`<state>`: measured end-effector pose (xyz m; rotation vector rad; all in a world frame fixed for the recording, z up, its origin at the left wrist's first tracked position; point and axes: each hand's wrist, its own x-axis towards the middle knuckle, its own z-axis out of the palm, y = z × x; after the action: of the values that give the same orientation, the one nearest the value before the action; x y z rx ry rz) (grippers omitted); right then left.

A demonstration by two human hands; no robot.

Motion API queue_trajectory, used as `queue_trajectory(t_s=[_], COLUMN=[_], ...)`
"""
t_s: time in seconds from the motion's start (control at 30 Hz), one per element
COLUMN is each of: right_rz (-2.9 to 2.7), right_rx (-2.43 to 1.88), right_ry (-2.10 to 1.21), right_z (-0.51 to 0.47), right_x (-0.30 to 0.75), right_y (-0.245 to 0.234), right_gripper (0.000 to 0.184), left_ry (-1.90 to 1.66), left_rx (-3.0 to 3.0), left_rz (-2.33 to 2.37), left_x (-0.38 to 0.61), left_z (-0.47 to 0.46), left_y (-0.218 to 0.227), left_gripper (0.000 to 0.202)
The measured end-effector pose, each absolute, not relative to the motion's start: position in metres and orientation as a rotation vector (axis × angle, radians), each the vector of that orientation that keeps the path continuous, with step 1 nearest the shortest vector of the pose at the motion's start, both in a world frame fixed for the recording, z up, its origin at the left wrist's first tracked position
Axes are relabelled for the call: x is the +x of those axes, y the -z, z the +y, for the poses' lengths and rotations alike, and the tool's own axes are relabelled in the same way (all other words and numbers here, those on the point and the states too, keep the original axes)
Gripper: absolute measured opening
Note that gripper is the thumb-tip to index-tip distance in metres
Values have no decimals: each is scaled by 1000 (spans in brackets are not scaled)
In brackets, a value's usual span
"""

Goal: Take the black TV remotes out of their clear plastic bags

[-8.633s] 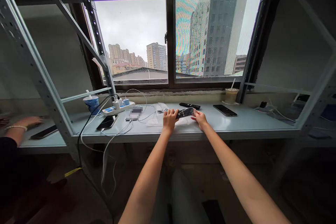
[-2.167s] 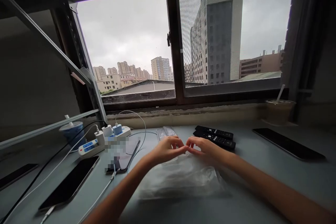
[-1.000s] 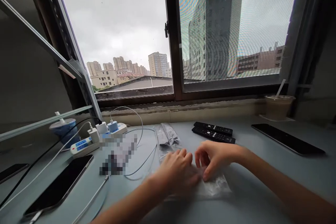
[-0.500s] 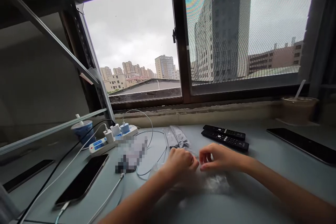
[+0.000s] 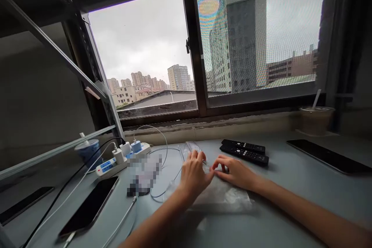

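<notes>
A clear plastic bag (image 5: 223, 197) lies flat on the grey shelf (image 5: 290, 209) in front of me. My left hand (image 5: 194, 174) rests on its far left part with fingers curled down onto the plastic. My right hand (image 5: 234, 170) pinches the bag's far edge between thumb and fingers, close beside the left. Just beyond my left hand lie more narrow clear bags (image 5: 187, 148). Two black remote controls (image 5: 244, 152) lie side by side behind my right hand, untouched.
A power strip (image 5: 122, 157) with chargers and white cables sits at left beside a blue cup (image 5: 87, 151). Dark phones lie at front left (image 5: 88, 206), far left (image 5: 26, 204) and right (image 5: 329, 157). An iced drink (image 5: 315, 119) stands on the sill.
Both hands have moved a little farther across the bag toward the window. The left hand's fingers now reach up over the bag's far edge. The remotes have not moved.
</notes>
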<state>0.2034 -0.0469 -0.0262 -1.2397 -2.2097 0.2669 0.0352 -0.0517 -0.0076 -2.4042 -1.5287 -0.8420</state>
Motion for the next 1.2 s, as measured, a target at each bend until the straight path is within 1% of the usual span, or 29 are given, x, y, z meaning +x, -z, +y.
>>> queue_trajectory(t_s=[0.1, 0.2, 0.3, 0.37, 0.6, 0.73, 0.83, 1.0, 1.13, 1.2], right_rz=[-2211, -2221, -2232, -2234, -2200, -2203, -2213, -2032, -1900, -1887], right_rx=[-1274, -1255, -1217, -1217, -1213, -1249, -1265, -1361, -1581, -1599], right_ry=[-221, -175, -151, -135, -83, -135, -191, -230, -139, -126], right_z=[-51, -54, -55, -55, -54, -54, -55, -50, -40, -36], right_x=[201, 199, 198, 197, 196, 197, 196, 201, 212, 218], right_y=[25, 23, 24, 25, 26, 26, 24, 19, 18, 18], right_gripper=[14, 10, 16, 21, 32, 32, 34, 32, 39, 33], left_ry=[731, 596, 576, 671, 1199, 1299, 1367, 1666, 1888, 1994], left_rx=[-2390, -2433, -2458, -2475, -2667, -2805, -2857, -2965, -3044, -3039], left_rz=[-1568, -1589, -1584, -1574, -1516, -1384, -1385, -1604, -1850, -1953], left_x=[29, 27, 27, 28, 39, 49, 51, 49, 49, 49], left_z=[-45, -40, -36, -34, -47, -56, -56, -51, -53, -54], left_y=[6, 10, 12, 13, 14, 20, 23, 18, 13, 12], left_gripper=[28, 19, 14, 15, 18, 18, 18, 20, 18, 16])
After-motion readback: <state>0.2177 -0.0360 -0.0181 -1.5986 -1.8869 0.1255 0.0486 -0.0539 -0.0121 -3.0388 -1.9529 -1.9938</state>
